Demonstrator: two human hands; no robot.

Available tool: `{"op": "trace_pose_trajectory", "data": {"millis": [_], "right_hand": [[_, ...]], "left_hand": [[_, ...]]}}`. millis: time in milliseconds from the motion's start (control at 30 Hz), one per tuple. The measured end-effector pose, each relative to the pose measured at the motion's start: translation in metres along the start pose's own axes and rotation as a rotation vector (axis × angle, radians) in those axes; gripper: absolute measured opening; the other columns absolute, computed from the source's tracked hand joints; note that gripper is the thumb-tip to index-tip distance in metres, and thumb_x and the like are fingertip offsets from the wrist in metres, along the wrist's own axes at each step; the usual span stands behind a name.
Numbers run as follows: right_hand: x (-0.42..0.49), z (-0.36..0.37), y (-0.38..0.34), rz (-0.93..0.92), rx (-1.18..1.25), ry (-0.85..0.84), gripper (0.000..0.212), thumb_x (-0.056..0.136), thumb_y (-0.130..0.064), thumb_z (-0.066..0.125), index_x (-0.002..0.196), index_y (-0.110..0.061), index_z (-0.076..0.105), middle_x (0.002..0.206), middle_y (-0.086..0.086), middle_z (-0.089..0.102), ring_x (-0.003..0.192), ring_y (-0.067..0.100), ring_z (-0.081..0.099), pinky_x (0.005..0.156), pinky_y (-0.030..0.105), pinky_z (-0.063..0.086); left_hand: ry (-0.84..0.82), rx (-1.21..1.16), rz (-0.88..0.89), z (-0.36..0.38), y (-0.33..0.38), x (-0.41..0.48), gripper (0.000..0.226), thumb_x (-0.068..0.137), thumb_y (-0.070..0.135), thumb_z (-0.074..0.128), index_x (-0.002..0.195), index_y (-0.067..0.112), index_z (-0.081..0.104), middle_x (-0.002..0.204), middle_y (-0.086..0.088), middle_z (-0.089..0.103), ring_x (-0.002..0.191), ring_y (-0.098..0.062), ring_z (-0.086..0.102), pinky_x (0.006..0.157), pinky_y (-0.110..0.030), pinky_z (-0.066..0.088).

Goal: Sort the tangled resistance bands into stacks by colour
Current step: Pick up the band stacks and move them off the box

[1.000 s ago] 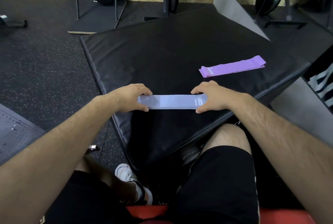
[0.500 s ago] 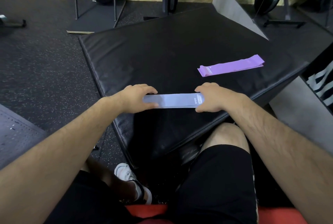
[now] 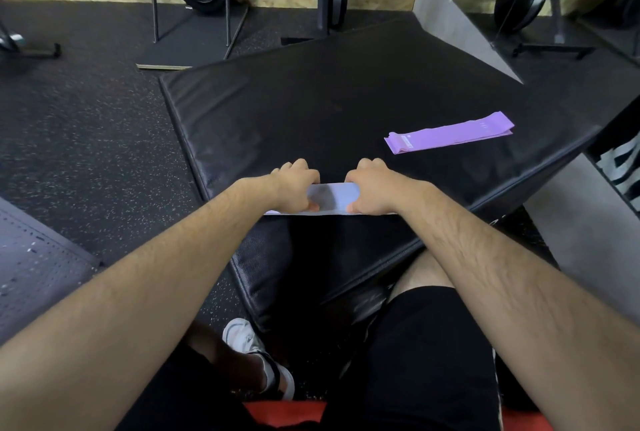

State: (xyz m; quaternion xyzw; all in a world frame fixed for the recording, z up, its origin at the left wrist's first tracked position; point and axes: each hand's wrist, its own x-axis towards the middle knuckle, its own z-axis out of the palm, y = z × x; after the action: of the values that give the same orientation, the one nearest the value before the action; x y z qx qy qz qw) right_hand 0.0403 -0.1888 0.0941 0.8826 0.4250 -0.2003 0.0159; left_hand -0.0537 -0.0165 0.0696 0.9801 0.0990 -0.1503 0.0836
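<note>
Pale-blue bands [image 3: 334, 196], perhaps several, ends under left hand [image 3: 294, 184] and right hand [image 3: 374, 188].

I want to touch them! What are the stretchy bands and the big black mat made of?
The pale blue band and the purple bands look like thin rubbery latex, smooth and matte; they lie flat in thin layers, though it could be fabric. The black mat looks like padding under vinyl or fake leather: slight sheen, fine wrinkles, a seam along its edge.

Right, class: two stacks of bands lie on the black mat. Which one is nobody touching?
The purple stack, lying alone to the right. The pale blue stack is held by the left hand and right hand.
</note>
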Motion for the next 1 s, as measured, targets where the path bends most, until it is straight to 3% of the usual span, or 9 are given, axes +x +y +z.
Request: {"op": "trace_pose_trajectory", "data": {"millis": [100, 167, 333, 433, 567, 700, 833, 933, 1000], "right_hand": [[-0.001, 0.002, 0.000, -0.013, 0.026, -0.007, 0.032, 0.088, -0.034, 0.067, 0.113, -0.025, 0.050, 0.125, -0.002, 0.036, 0.120, 0.022, 0.036, 0.090, 0.042, 0.046], [-0.006, 0.003, -0.003, -0.035, 0.017, 0.002, 0.031, 0.090, -0.031, 0.067, 0.114, -0.022, 0.048, 0.124, -0.001, 0.041, 0.113, 0.021, 0.041, 0.086, 0.036, 0.040], [-0.025, 0.010, -0.012, -0.089, -0.060, 0.126, 0.025, 0.094, -0.020, 0.055, 0.116, -0.014, 0.045, 0.109, 0.000, 0.047, 0.091, 0.021, 0.041, 0.077, 0.032, 0.027], [-0.032, 0.017, -0.013, -0.112, -0.062, 0.193, 0.019, 0.093, -0.018, 0.050, 0.111, -0.013, 0.044, 0.095, -0.001, 0.052, 0.083, 0.024, 0.048, 0.075, 0.034, 0.031], [-0.040, 0.014, -0.015, -0.115, -0.060, 0.256, 0.017, 0.093, -0.017, 0.049, 0.106, -0.020, 0.038, 0.083, -0.002, 0.056, 0.071, 0.024, 0.056, 0.061, 0.038, 0.039], [-0.044, 0.003, -0.030, -0.247, 0.013, 0.517, 0.022, 0.093, -0.012, 0.053, 0.102, -0.023, 0.036, 0.081, -0.004, 0.051, 0.068, 0.025, 0.052, 0.054, 0.039, 0.041], [-0.036, -0.026, -0.069, -0.593, -0.170, 0.798, 0.035, 0.077, 0.005, 0.063, 0.095, -0.023, 0.052, 0.099, 0.003, 0.061, 0.071, 0.027, 0.051, 0.045, 0.037, 0.042], [-0.027, -0.053, -0.112, -0.730, -0.328, 0.854, 0.041, 0.067, 0.009, 0.066, 0.097, -0.019, 0.069, 0.125, 0.018, 0.063, 0.078, 0.033, 0.056, 0.047, 0.036, 0.045], [-0.018, -0.068, -0.146, -0.773, -0.363, 0.879, 0.044, 0.062, 0.009, 0.072, 0.097, -0.017, 0.073, 0.125, 0.022, 0.063, 0.079, 0.034, 0.056, 0.047, 0.033, 0.044]], "left_hand": [[0.000, -0.086, 0.034, 0.004, 0.000, -0.006, 0.042, 0.095, 0.035, 0.063, 0.132, 0.020, 0.048, 0.131, -0.003, 0.035, 0.122, -0.025, 0.041, 0.097, -0.039, 0.044], [0.063, -0.066, 0.067, 0.010, 0.002, -0.014, 0.037, 0.096, 0.031, 0.061, 0.128, 0.018, 0.046, 0.129, -0.002, 0.038, 0.117, -0.024, 0.045, 0.093, -0.037, 0.041], [0.335, 0.219, 0.136, 0.040, 0.007, -0.032, 0.037, 0.100, 0.030, 0.048, 0.132, 0.013, 0.043, 0.122, -0.003, 0.050, 0.105, -0.026, 0.053, 0.083, -0.036, 0.036], [0.472, 0.279, 0.176, 0.052, 0.010, -0.041, 0.033, 0.088, 0.023, 0.065, 0.117, 0.009, 0.058, 0.099, -0.005, 0.059, 0.082, -0.026, 0.055, 0.069, -0.035, 0.035], [0.523, 0.208, 0.081, 0.047, 0.018, -0.051, 0.032, 0.078, 0.012, 0.068, 0.107, 0.014, 0.054, 0.094, -0.002, 0.057, 0.080, -0.024, 0.056, 0.069, -0.031, 0.029], [0.679, 0.088, -0.047, 0.020, 0.007, -0.071, 0.022, 0.086, 0.009, 0.062, 0.105, 0.011, 0.052, 0.096, -0.005, 0.057, 0.083, -0.029, 0.056, 0.070, -0.035, 0.034], [0.813, 0.072, -0.162, -0.027, -0.025, -0.108, 0.027, 0.080, 0.006, 0.065, 0.103, 0.011, 0.051, 0.098, -0.006, 0.056, 0.085, -0.030, 0.054, 0.070, -0.036, 0.033], [0.903, 0.101, -0.248, -0.057, -0.057, -0.145, 0.028, 0.078, 0.003, 0.066, 0.100, 0.011, 0.051, 0.096, -0.007, 0.056, 0.084, -0.032, 0.055, 0.069, -0.038, 0.036], [0.950, 0.142, -0.308, -0.072, -0.080, -0.174, 0.029, 0.075, 0.001, 0.069, 0.097, 0.011, 0.052, 0.091, -0.008, 0.057, 0.079, -0.034, 0.056, 0.065, -0.042, 0.042]]}}
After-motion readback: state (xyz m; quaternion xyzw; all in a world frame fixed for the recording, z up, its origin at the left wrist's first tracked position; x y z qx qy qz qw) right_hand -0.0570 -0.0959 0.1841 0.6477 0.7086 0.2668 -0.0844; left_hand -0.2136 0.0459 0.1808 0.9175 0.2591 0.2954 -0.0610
